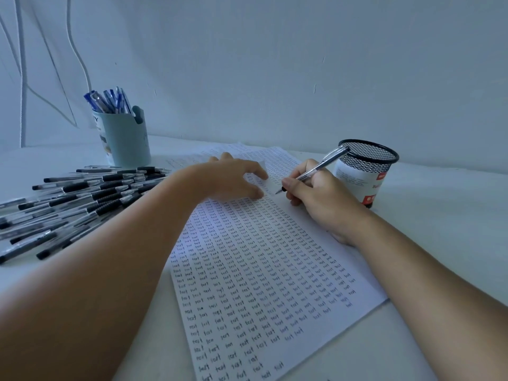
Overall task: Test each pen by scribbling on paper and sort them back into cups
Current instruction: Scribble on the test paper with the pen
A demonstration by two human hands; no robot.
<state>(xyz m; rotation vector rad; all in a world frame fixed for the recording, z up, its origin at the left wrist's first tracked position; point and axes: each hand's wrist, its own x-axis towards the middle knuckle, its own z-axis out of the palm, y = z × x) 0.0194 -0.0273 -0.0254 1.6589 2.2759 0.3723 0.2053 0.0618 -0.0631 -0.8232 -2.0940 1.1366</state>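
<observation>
Pen [316, 169] in right hand [316, 196], tip on paper [261, 270]

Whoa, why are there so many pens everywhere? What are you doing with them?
A person is testing pens. The right hand grips a clear pen, its tip at the paper, which is nearly full of rows of the word "test". The left hand steadies the sheet. A pile of black pens lies on the left, blue pens stand in the pale cup, and a mesh cup waits on the right.
</observation>
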